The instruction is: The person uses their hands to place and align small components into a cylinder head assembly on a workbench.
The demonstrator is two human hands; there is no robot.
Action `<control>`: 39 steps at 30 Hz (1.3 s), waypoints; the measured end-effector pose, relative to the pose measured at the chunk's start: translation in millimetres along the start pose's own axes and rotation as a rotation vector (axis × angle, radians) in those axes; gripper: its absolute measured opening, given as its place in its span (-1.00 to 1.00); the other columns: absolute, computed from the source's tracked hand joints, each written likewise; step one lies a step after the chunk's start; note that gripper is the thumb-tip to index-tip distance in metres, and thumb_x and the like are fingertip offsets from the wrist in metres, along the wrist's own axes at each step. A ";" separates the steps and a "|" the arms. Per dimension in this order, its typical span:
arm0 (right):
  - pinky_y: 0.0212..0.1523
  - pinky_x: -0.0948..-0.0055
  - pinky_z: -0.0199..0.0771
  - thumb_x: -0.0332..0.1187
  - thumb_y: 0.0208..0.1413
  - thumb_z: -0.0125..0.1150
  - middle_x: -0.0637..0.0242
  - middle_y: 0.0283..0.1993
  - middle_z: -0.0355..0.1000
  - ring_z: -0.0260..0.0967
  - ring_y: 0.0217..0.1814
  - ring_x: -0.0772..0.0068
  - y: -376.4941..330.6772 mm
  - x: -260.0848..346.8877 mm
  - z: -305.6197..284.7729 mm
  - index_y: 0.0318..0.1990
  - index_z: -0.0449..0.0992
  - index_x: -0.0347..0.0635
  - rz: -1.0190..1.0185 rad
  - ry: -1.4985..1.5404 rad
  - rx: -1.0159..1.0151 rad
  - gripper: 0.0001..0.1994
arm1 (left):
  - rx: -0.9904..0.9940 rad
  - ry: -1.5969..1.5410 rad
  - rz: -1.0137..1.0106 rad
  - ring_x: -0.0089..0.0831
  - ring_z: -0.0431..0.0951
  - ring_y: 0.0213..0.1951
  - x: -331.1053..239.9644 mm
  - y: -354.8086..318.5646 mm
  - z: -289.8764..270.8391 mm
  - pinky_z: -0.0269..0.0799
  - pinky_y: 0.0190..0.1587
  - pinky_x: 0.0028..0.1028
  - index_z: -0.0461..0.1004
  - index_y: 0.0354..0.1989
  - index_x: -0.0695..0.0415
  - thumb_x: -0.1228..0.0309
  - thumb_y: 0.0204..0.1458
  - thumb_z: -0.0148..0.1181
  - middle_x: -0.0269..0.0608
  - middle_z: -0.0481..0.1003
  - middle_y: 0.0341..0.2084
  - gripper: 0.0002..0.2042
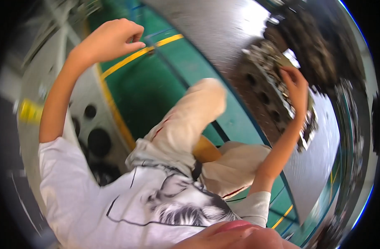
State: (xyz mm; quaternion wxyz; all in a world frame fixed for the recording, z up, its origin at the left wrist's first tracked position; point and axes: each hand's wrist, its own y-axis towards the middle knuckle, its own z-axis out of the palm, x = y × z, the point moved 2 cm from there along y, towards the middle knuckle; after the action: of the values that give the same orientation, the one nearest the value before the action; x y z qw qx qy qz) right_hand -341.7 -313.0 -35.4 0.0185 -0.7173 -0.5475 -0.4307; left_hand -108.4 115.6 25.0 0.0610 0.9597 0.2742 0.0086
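Observation:
Over the metal table (215,31) at the right, my right hand (297,89) reaches to the top of a long grey metal casting (266,101) that looks like an engine cylinder head, with a row of round holes along its side. Its fingers are bent together against the casting's upper side. What they grip, if anything, is too small and blurred to make out. My left hand (113,39) hangs in the air at the upper left, away from the table. Its fingers are loosely curled in, the thumb lies close to them, and nothing shows in them.
Dark, blurred metal parts (314,37) lie behind the casting. Green floor (132,91) with yellow lines spreads below my legs. On the left are a pale grey surface with round dark spots (99,142) and a yellow object (30,111). A brown seat (206,149) shows between my legs.

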 end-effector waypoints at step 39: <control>-0.19 0.21 0.59 -0.36 -0.18 0.44 0.19 -0.36 0.60 0.57 -0.21 0.09 -31.4 -80.0 -51.0 -0.38 0.69 -0.13 0.410 -0.745 0.239 -0.84 | -0.102 -0.514 0.758 -0.07 0.46 -0.11 -361.0 288.2 156.3 0.40 -0.03 -0.17 0.53 -0.34 0.24 0.50 -0.23 0.46 -0.09 0.50 -0.31 -0.74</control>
State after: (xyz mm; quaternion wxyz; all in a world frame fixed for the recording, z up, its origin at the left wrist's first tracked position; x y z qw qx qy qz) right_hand -399.7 -387.4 -68.4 -0.0122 -0.9103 -0.4088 -0.0639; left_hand -255.9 -335.1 -88.9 0.1666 0.9590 -0.1210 -0.1946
